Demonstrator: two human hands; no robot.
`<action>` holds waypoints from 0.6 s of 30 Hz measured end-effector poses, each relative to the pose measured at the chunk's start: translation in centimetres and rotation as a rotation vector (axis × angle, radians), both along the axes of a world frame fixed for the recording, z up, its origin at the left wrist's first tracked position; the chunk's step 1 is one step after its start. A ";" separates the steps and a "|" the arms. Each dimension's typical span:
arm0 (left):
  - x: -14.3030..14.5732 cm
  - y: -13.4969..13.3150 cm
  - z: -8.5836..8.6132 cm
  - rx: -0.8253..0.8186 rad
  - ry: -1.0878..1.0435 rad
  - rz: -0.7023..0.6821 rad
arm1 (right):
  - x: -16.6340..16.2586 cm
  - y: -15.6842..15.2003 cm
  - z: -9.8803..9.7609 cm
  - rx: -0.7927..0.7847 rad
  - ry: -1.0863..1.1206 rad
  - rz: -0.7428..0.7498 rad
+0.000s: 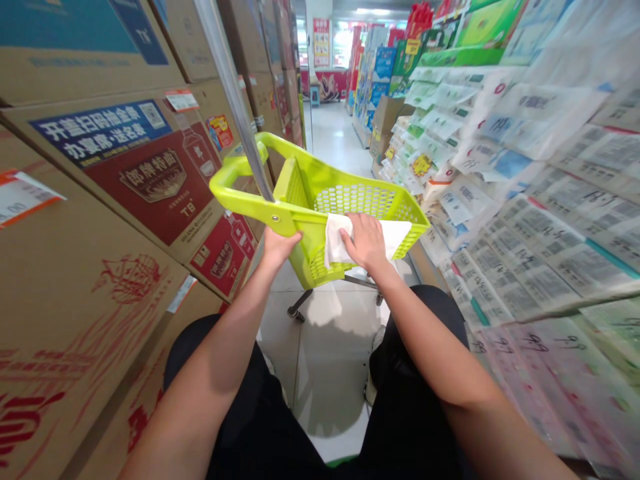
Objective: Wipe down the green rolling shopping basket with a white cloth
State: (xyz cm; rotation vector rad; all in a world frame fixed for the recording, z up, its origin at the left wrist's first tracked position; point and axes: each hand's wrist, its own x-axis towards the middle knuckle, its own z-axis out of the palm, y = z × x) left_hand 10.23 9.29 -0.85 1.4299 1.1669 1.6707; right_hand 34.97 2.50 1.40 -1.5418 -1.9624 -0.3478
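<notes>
A yellow-green plastic shopping cart basket (295, 230) with perforated sides stands in front of me, tilted in view, on a wheeled metal frame. My left hand (281, 248) grips the near wall of the basket, its thumb lying on the outside and its other fingers mostly hidden. A white cloth (338, 240) is draped along the near rim and side of the basket. Over it rests my right hand (367, 240), pressing the cloth against the rim, with its fingertips bent over the edge. A metal pole (235, 87) rises from the handle end of the basket.
Stacked cardboard cartons (150, 167) wall the left side close to my arm. Packs of tissue paper (530, 233) with handwritten prices are piled on the right. A tiled aisle (336, 137) runs ahead past an open cardboard box (387, 120). A caster (296, 313) sits between my knees.
</notes>
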 end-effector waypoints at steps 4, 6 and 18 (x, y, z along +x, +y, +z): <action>-1.2 0.7 -0.4 0.007 -0.039 -0.012 | 3.7 0.9 -1.2 0.008 0.003 -0.177; -1.3 0.7 -0.6 0.012 -0.042 0.007 | 4.5 1.1 -1.4 -0.001 0.027 -0.180; 1.7 -2.4 0.1 0.114 0.072 0.087 | -4.3 -0.5 1.1 -0.025 0.056 0.398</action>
